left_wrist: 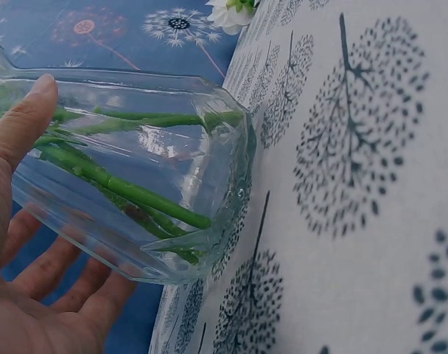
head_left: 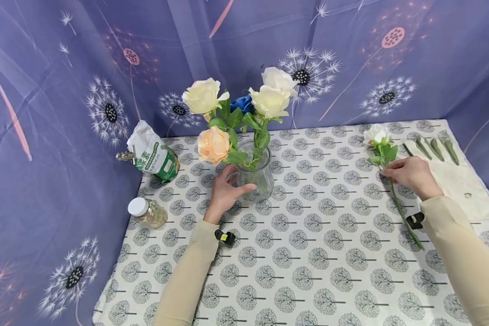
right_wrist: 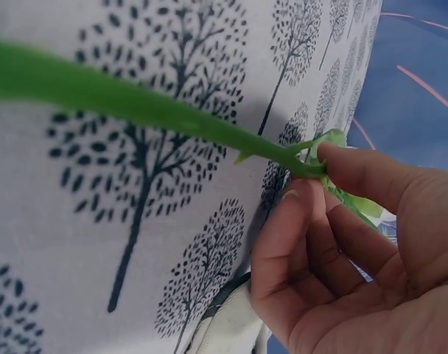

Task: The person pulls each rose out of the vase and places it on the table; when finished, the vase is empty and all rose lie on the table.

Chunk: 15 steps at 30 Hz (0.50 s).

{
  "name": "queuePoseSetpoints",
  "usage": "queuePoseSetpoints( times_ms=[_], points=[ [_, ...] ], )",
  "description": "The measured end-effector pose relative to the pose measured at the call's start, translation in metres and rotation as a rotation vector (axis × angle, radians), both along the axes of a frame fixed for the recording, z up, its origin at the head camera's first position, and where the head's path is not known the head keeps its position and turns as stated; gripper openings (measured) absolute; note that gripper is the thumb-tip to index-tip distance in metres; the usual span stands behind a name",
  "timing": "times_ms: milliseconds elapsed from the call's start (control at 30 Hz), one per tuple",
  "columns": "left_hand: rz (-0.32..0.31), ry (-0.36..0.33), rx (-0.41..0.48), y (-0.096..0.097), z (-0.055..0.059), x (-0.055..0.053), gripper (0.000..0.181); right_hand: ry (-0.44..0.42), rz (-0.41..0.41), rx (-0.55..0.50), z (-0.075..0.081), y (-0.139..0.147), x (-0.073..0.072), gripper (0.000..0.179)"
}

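left grip curled round the glass vase, roses in it; right grip pinching a lone white rose by its stem; jar + bag chilling at left

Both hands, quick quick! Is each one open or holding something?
Left hand: curved loosely around the clear glass vase.
Right hand: closed, pinching the thin green stem of a white-petalled flower.

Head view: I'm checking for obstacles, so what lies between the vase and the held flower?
Just bare tablecloth lies between vase and flower, in the head view.
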State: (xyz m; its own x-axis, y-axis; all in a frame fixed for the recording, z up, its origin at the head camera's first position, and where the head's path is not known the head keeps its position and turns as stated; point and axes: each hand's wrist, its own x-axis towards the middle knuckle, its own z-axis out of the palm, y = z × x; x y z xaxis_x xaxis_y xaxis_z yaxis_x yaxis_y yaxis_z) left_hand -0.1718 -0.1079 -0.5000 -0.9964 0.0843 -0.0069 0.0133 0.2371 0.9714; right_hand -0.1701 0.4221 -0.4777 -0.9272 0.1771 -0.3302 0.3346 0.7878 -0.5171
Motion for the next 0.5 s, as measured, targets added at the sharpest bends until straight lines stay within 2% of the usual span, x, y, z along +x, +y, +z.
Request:
queuePoseSetpoints(
  times_ms=[200, 500],
  points=[
    [0.0, -0.006, 0.005, 0.0004, -0.0005, 0.0001, 0.078, -0.017, 0.0, 0.017, -0.0019, 0.0011, 0.0004, 0.061],
    [0.004, 0.006, -0.001, 0.0002, 0.0008, 0.0003, 0.079, 0.008, 0.043, 0.09, -0.0014, -0.0004, 0.0018, 0.058]
  ],
)
